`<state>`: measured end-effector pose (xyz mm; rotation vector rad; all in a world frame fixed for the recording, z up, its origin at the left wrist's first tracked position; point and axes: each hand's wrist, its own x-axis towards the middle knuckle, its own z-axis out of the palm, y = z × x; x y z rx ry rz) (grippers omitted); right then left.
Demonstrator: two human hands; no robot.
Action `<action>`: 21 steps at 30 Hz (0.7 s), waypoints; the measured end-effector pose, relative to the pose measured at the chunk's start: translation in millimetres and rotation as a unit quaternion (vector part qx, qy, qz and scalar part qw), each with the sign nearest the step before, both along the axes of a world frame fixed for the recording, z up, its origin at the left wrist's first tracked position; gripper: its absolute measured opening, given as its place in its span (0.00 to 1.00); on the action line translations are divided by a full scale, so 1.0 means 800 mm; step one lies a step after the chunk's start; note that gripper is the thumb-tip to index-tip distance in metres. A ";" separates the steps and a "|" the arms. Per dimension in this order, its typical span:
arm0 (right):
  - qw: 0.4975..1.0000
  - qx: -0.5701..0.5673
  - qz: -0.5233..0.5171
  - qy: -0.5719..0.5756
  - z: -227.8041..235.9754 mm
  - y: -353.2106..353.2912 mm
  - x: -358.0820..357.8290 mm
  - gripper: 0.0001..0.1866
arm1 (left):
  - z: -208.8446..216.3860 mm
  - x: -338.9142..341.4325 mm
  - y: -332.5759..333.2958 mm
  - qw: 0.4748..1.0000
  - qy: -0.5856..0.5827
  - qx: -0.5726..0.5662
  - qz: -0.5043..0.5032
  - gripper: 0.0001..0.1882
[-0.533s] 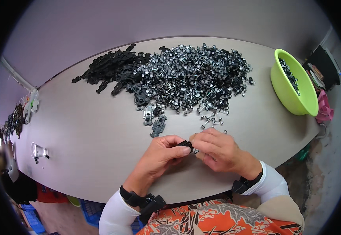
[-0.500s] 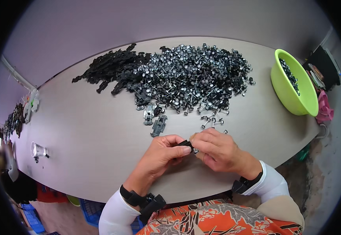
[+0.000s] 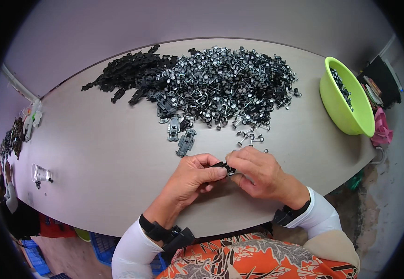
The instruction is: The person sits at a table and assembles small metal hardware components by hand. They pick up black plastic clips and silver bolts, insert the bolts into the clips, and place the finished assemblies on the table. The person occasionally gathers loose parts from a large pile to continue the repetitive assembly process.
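My left hand [image 3: 188, 179] pinches a black plastic toy car chassis [image 3: 219, 165] between thumb and fingers, just above the table in front of me. At its right end, my right hand [image 3: 260, 174] has closed its fingertips on it. A small silver-faced wheel [image 3: 231, 174] shows there, by the right fingers; how it sits on the chassis is partly hidden. Two loose grey chassis, the nearer one [image 3: 185, 142] tilted, lie beyond my left hand. Several loose wheel axles [image 3: 251, 135], metal rods with a wheel at each end, lie beyond my right hand.
A big heap of wheel axles [image 3: 229, 83] covers the far middle of the table, against a pile of black chassis [image 3: 132, 69]. A lime-green basin [image 3: 362, 114] holding more parts stands at right. A clear cup [image 3: 40, 173] is at left. Another person's sleeve [image 3: 11, 199] shows far left.
The view has shifted slightly. Both hands stay together at the chassis; the right fingers have shifted a little around its end, and the chassis's right end shows more.
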<state>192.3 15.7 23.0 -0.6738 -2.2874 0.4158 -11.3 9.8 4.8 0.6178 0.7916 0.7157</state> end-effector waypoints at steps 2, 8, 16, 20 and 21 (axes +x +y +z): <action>1.000 0.007 0.012 0.004 0.004 -0.003 0.000 0.26 | 0.002 -0.001 -0.001 1.000 -0.026 0.006 -0.008 0.07; 0.999 -0.010 0.040 0.030 0.008 -0.014 -0.002 0.22 | -0.003 -0.005 0.000 0.996 -0.062 0.024 -0.054 0.07; 0.997 -0.008 0.051 0.057 0.005 -0.028 0.003 0.21 | 0.002 -0.005 -0.003 0.991 -0.081 0.043 -0.102 0.07; 0.997 0.002 0.031 0.069 -0.001 -0.033 -0.001 0.21 | -0.003 0.000 -0.001 0.992 -0.066 0.053 -0.088 0.07; 0.997 0.003 0.018 0.079 -0.005 -0.033 -0.002 0.21 | -0.001 0.001 0.000 0.994 -0.042 0.047 -0.087 0.07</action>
